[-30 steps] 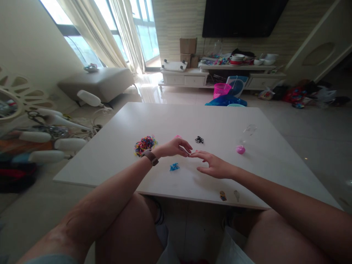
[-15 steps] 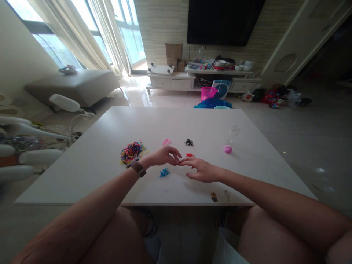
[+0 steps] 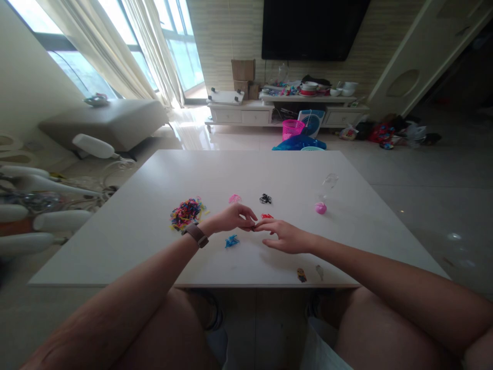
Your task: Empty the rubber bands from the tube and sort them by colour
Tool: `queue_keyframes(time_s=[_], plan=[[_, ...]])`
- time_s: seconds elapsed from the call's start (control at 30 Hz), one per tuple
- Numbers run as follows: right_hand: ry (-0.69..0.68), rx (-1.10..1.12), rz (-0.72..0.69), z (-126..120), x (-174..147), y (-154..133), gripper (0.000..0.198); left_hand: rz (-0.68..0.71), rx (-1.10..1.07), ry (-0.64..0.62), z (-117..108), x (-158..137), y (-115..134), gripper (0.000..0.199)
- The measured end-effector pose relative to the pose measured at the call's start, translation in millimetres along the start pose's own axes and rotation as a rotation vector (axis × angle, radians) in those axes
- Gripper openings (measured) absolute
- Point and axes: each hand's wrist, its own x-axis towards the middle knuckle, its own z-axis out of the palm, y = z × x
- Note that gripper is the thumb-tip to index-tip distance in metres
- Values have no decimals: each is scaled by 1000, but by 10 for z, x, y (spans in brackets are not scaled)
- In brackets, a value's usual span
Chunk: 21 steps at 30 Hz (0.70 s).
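Note:
My left hand (image 3: pixel 235 218) has its thumb and fingers pinched together over the table, with something small and dark at the tips, too small to make out. My right hand (image 3: pixel 287 237) is open, its fingers stretched out to touch the left fingertips and its thumb apart below. Around them lie small rubber-band-like loops: a mixed-colour heap (image 3: pixel 187 214) left of my left hand, a blue pile (image 3: pixel 231 241) below it and a pink pile (image 3: pixel 234 198) above it. A red pile (image 3: pixel 266 216) shows partly behind my right fingers, and a black pile (image 3: pixel 265 199) lies beyond.
On the white table (image 3: pixel 192 172) a round pink object (image 3: pixel 320 207) stands at the right, near a clear plastic piece (image 3: pixel 330 181). A small yellow-and-blue figure (image 3: pixel 301 275) and a small pale piece (image 3: pixel 319 272) lie by the near edge.
The view has shifted slightly. Both hands remain together at the fingertips, and a small dark thing now shows between them. The piles look the same.

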Motion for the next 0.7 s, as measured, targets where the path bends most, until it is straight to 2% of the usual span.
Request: queue_keyframes(time_s=[0.23, 0.4, 0.6, 0.7], plan=[[32, 23, 0, 13, 2, -9, 39, -11, -29, 8, 9, -22, 14, 38], [51, 36, 16, -2, -4, -13, 40, -20, -25, 28, -71, -51, -27, 40], [57, 25, 38, -13, -18, -15, 38, 61, 305, 105, -272, -50, -119, 28], [32, 21, 42, -14, -20, -15, 38, 45, 409, 87, -351, -46, -196, 28]])
